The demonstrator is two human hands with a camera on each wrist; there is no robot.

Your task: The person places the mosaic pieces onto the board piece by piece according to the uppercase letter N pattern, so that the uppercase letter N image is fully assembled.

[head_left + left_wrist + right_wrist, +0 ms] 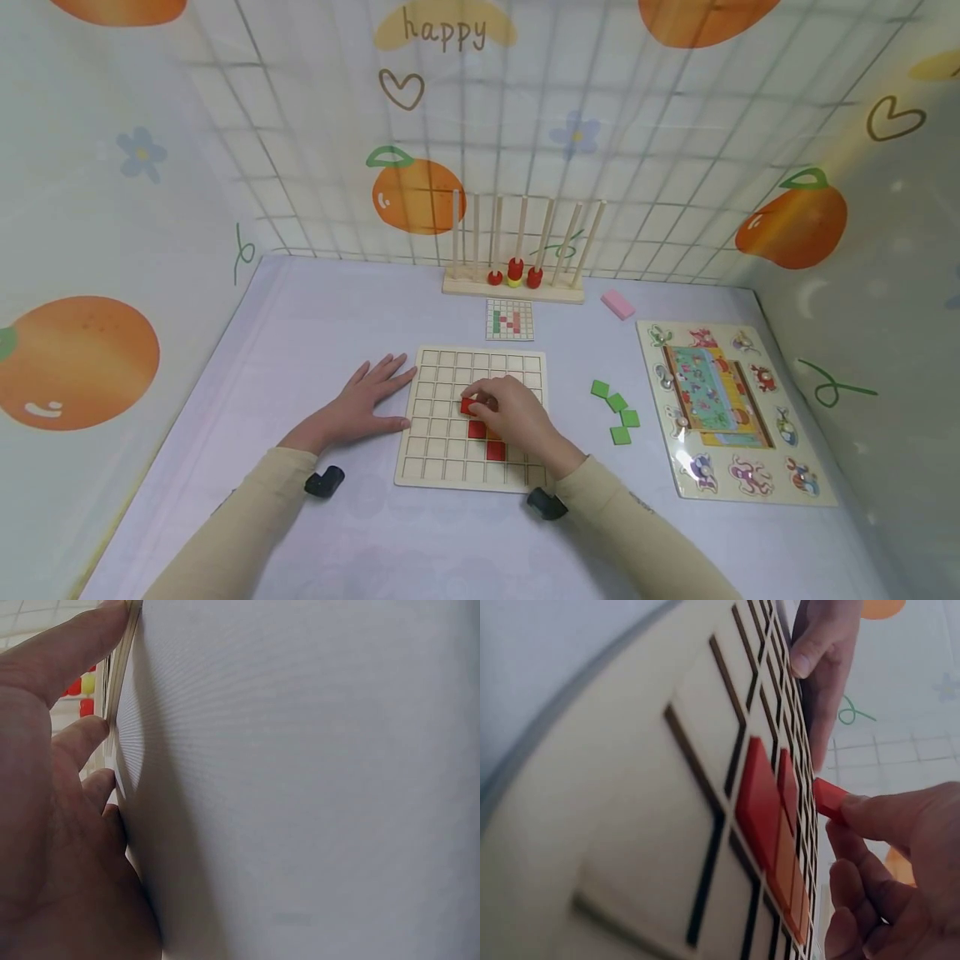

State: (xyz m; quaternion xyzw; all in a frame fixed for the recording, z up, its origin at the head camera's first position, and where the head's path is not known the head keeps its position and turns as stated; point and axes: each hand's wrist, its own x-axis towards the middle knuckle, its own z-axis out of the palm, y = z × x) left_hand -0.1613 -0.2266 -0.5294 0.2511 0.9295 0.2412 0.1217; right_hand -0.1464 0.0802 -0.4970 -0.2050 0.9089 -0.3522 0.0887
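Note:
My right hand (517, 414) pinches a small red square tile (829, 799) between thumb and index finger, close over the wooden grid board (435, 472). Two more red tiles lie in the board's cells: one red tile (477, 429) just below the fingers and another red tile (496, 451) diagonally nearer. Beside them, partly hidden by the right hand in the head view, orange tiles (781, 862) show in the right wrist view. Spread out along the board's left edge, my left hand (358, 407) touches that edge with thumb and fingertips.
Several green tiles (620, 435) lie right of the board. Behind it are a small pattern card (510, 320) and a peg rack (453, 285) with red and yellow beads. A pink block (618, 304) and an illustrated puzzle board (675, 450) lie farther right.

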